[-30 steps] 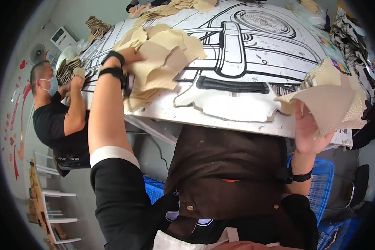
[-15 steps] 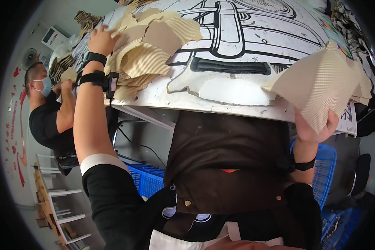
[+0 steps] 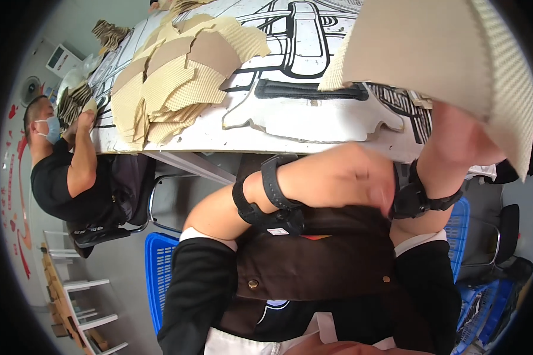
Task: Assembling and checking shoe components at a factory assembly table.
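My right hand (image 3: 468, 139), partly blurred, grips a large beige fabric panel (image 3: 420, 50) with a ribbed mesh edge, held up high at the right, where it covers part of the table. My left hand (image 3: 364, 180) reaches across to the right beside the black band (image 3: 411, 198) on my right wrist. Its fingers are smeared and partly hidden, so their hold does not show. A white shaped padded piece (image 3: 314, 118) with a black strip (image 3: 311, 90) along its far side lies at the table's near edge. Left of it is a pile of similar beige panels (image 3: 204, 77).
A white table (image 3: 219, 115) with black line drawings spans the far side. At the left, a masked co-worker (image 3: 71, 160) sits handling a beige piece. Blue plastic crates (image 3: 160, 260) stand below on both sides. A black chair (image 3: 509, 234) is at the right.
My left hand has left the beige pile and crossed over to my right wrist. My right hand has lifted the fabric panel up and closer.
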### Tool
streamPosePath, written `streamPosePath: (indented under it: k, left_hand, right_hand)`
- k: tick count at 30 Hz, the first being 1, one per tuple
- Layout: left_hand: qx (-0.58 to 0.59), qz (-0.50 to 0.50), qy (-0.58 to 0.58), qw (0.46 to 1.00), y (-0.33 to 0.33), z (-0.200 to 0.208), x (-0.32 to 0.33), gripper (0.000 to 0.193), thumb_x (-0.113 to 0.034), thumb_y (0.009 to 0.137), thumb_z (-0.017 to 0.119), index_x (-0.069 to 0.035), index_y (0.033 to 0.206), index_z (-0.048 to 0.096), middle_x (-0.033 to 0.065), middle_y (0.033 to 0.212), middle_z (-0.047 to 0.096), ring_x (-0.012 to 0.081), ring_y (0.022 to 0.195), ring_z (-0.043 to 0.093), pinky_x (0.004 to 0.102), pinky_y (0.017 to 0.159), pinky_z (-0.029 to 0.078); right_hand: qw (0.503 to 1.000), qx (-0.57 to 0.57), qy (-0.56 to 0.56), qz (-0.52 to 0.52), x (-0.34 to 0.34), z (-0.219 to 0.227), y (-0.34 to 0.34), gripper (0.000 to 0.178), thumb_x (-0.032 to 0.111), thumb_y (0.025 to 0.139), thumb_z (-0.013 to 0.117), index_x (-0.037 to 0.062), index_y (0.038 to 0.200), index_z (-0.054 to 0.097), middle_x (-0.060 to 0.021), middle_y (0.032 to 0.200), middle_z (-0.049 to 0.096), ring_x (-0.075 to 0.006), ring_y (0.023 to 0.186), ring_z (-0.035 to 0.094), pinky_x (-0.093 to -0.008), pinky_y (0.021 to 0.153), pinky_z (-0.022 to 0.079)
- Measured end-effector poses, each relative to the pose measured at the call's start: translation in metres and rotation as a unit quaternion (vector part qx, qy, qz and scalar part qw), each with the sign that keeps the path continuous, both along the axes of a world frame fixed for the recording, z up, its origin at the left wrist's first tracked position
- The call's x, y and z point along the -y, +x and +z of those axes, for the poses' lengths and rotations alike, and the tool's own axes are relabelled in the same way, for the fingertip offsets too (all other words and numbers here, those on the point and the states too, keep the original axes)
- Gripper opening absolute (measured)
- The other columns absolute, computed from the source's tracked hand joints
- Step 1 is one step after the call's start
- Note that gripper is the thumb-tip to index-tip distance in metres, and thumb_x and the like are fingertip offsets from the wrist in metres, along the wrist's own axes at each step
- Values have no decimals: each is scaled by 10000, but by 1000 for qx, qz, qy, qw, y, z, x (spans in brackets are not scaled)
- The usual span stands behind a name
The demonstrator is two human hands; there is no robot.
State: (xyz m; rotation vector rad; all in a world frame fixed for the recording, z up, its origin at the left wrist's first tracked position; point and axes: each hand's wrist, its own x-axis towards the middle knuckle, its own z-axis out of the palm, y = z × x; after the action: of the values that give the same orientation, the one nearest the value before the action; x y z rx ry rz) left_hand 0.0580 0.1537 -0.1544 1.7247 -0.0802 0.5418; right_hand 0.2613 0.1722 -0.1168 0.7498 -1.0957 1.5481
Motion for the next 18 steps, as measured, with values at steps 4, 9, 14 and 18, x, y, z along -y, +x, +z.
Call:
streamPosePath:
  k: [4,9,14,18]
  left_hand:
    - [134,137,-116,975,6,9,5,973,-768,770,391,16,1344,340,111,1316,441,235,1210,405,355,1027,287]
    - [386,52,-387,836,-1,6,6,1080,-820,707,403,-22,1416,230,114,1430,336,248,1311,313,439,1054,283]
    - [263,411,-171,856,-19,-2,0,503,-291,935,502,16,1317,390,130,1299,492,241,1173,491,378,982,394]
    - [220,525,-47,821,-28,-17,-7,363,-30,871,567,22,1223,496,107,1178,565,184,1073,541,308,930,419]
  right_hand:
    - [990,-38,-133,14,13,-8,-1,784,491,833,528,-6,1386,277,-169,1445,263,-305,1348,217,-540,1081,128]
    - [978,-26,-200,-55,30,-24,-9,736,482,826,560,6,1346,348,-125,1383,366,-275,1282,325,-457,1044,245]
    - [955,-18,-265,-128,34,-42,-22,688,472,819,591,17,1306,419,-80,1322,468,-245,1217,433,-374,1007,361]
    - [972,-13,-209,-111,39,-55,-66,654,352,801,680,14,1299,423,-97,1321,458,-217,1223,431,-339,993,374]
